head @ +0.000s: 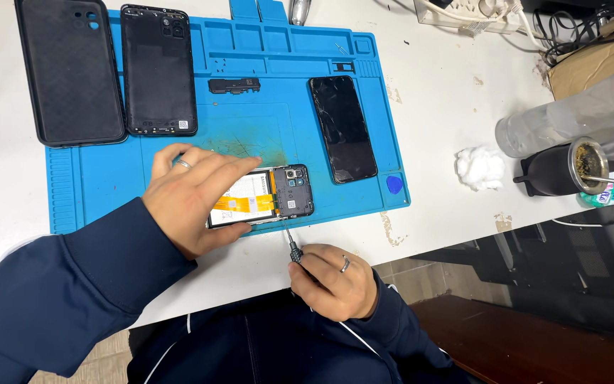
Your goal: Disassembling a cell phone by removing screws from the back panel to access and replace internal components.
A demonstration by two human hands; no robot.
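An opened phone (273,197) lies on the near edge of a blue work mat (250,57), its insides up, with an orange flex cable and a black camera section showing. My left hand (192,193) rests flat on the phone's left half and holds it down. My right hand (335,277) grips a small screwdriver (292,247) whose tip touches the phone's near edge.
On the mat lie a black phone case (69,71), a black back cover (158,70), a small black plastic part (234,86), a cracked screen (342,128) and a blue pick (394,185). Cotton wad (479,169), a black cup (563,169) and plastic bottle (570,117) sit at right.
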